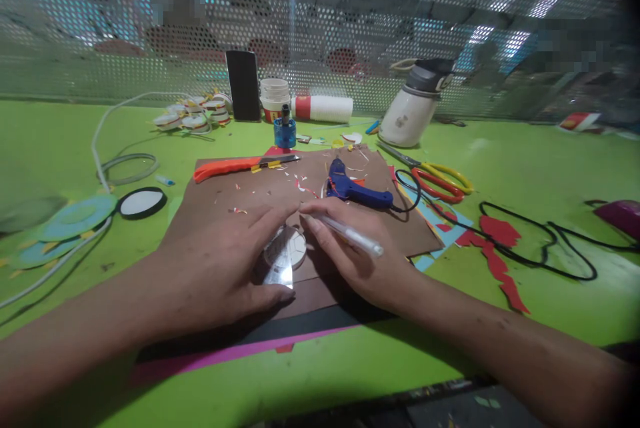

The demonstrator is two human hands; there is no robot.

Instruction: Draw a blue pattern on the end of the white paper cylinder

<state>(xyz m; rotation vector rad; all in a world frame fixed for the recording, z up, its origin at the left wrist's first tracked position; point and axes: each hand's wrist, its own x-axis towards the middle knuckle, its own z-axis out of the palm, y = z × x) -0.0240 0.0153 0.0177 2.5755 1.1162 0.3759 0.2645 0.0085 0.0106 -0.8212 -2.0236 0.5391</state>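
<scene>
My left hand (220, 268) grips a clear plastic ruler (281, 277) between thumb and fingers, and the ruler lies across a small white disc (298, 249). Lines like a football pattern show on the disc; its left part is under the ruler and my fingers. A pen with a pale clear barrel (353, 235) is in my right hand (365, 265), fingers pinched near its tip. That tip is close to the disc's far edge; whether it touches, I cannot tell. Beneath both hands is a brown board (200, 215) strewn with paper scraps.
On the board lie an orange-handled knife (225, 167) and a blue glue gun (360, 191) with a black cord. Scissors (440, 178) rest to the right. Behind stand a phone (243, 86), paper cups (323, 109) and a white bottle (407, 115). Blue-green paper discs (75, 218) are left.
</scene>
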